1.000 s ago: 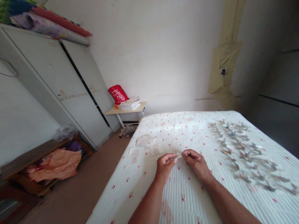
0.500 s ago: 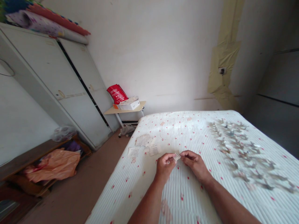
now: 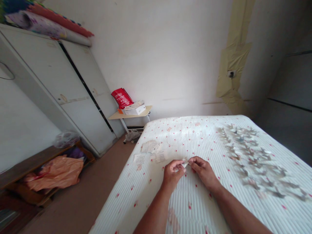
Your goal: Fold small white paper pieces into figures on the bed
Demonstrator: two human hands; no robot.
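A small folded piece of printed paper (image 3: 185, 162) is held between my two hands, just above the bed. My left hand (image 3: 173, 171) pinches its left side between thumb and fingers. From the right, my right hand (image 3: 201, 168) grips the other side with its fingertips. To the left of my hands lie flat printed paper squares (image 3: 161, 157), with a loose pile of paper (image 3: 149, 147) behind them. Several rows of folded paper figures (image 3: 251, 146), shaped like birds, stand on the right of the bed; they look blurred.
The bed (image 3: 136, 195) has a white ribbed cover with red dots. Beyond its far left corner, a small table (image 3: 114, 115) carries a red bag (image 3: 122, 98) and a white box (image 3: 135, 110). A grey cabinet (image 3: 53, 74) and a low wooden shelf (image 3: 14, 172) stand left.
The paper has gone from a flatter piece to a more folded, opened-up shape between my fingers. My hands have barely moved.
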